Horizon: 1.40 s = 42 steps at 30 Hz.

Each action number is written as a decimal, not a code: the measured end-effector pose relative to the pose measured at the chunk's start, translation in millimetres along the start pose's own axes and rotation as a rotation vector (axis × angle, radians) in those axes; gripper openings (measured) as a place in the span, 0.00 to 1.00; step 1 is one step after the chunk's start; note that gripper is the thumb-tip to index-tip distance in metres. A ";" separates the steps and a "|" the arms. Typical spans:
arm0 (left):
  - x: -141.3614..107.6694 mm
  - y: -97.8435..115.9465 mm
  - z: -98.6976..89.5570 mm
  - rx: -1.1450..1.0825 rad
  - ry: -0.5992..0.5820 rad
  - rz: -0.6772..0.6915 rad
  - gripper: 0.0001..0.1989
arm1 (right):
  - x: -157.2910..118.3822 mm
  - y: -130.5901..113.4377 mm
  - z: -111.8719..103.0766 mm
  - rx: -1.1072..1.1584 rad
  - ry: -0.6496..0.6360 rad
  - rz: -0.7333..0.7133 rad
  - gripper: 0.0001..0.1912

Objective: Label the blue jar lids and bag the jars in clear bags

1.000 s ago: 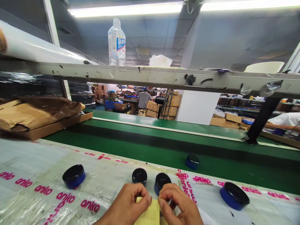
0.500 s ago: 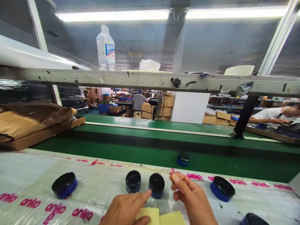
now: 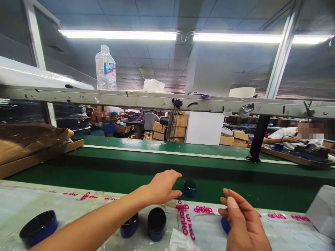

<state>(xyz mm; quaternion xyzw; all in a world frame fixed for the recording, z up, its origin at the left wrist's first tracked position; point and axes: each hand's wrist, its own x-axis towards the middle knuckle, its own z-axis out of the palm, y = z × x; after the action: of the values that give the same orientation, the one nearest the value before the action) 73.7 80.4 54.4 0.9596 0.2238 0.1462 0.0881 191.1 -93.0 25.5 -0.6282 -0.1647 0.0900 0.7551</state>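
Observation:
My left hand [image 3: 163, 186] reaches out over the green surface, thumb and fingers apart and holding nothing. Just right of its fingertips stands a short round blue piece with a black top [image 3: 190, 188]; a small gap shows between them. My right hand [image 3: 242, 218] is over the right part of the plastic-covered table, thumb and fingers pinched together. Whatever may be between them is too small to make out. Behind it, partly hidden, is another blue round piece [image 3: 225, 226]. Similar black-topped pieces stand below my left arm: one [image 3: 157, 224], a partly covered one [image 3: 129, 226] and a wider one [image 3: 39, 228].
Crumpled white plastic [image 3: 181, 241] lies at the front. A metal rail [image 3: 146, 100] crosses above, bearing a water bottle [image 3: 106, 68]. Brown paper in a carton [image 3: 31, 143] is at left, a white box [image 3: 323, 211] at right. A co-worker [image 3: 285, 137] sits across at far right.
My left hand has moved from the yellow paper forward over the green surface. My right hand has shifted right. The view has tilted up, and the yellow paper is out of sight.

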 end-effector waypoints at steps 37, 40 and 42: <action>-91.1 37.9 8.0 -1.345 0.182 -0.066 0.42 | -27.5 33.9 36.3 0.520 -0.668 0.192 0.59; -89.1 39.1 20.6 -1.355 0.320 -0.155 0.37 | -22.6 36.2 35.8 0.545 -0.716 0.240 0.57; -88.1 37.7 28.0 -1.254 0.414 -0.226 0.32 | -17.3 38.9 33.9 0.482 -0.655 0.211 0.50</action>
<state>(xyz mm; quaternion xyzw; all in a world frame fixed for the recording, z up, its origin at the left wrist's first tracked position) 22.5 4.0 15.6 0.6495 0.2077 0.4194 0.5993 165.5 -60.2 -9.6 -0.3854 -0.3048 0.3978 0.7748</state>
